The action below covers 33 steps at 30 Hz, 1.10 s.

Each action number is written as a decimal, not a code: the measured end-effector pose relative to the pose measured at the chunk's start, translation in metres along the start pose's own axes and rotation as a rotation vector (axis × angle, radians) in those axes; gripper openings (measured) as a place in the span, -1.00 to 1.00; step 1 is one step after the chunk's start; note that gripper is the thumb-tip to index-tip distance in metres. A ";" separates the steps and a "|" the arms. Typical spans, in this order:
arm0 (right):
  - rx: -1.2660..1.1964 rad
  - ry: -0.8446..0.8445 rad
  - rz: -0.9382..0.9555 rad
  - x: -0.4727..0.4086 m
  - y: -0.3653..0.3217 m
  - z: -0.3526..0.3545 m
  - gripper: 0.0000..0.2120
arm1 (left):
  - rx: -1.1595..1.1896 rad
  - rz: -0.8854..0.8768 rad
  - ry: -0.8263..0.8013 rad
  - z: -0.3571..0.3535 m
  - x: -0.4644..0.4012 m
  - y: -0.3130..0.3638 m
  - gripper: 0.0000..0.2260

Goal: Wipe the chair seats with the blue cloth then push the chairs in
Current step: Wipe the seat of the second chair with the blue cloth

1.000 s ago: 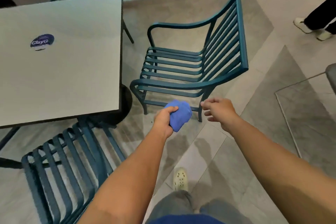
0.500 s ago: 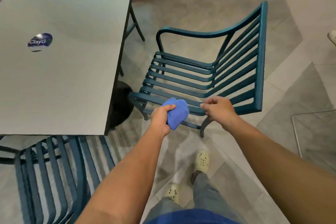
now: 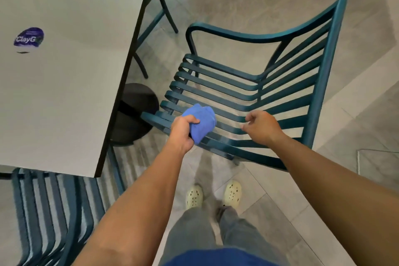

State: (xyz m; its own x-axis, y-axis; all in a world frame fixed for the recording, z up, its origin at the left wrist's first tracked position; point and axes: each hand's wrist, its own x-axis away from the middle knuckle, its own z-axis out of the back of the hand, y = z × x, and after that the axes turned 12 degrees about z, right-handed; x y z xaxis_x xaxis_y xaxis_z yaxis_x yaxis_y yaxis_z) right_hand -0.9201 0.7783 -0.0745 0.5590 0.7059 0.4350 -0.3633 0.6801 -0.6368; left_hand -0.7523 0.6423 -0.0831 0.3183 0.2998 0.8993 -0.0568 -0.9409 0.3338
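cloth bunched in left hand fingers, on chair seat | right hand loosely curled, empty

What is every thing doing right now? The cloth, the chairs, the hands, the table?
blue cloth: bunched up, held over the seat's front slats.
left hand: grips the cloth.
right hand: loosely curled above the seat, holding nothing.
teal chair: upright, pulled out from the table.
second chair: partly under the table.
table: bears a round sticker.
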 end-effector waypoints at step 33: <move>1.128 -0.306 0.024 -0.120 0.081 -0.067 -0.50 | -2.256 -0.383 -0.214 -0.053 -0.266 -0.043 -0.62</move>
State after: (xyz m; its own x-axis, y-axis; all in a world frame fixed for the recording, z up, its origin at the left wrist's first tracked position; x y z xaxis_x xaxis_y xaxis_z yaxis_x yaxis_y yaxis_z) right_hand -0.9667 0.7354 -0.2210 0.3962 0.6344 0.6638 -0.9132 0.3476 0.2129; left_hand -0.8843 0.6117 -0.3217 0.6206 0.2019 0.7577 -0.5445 0.8063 0.2311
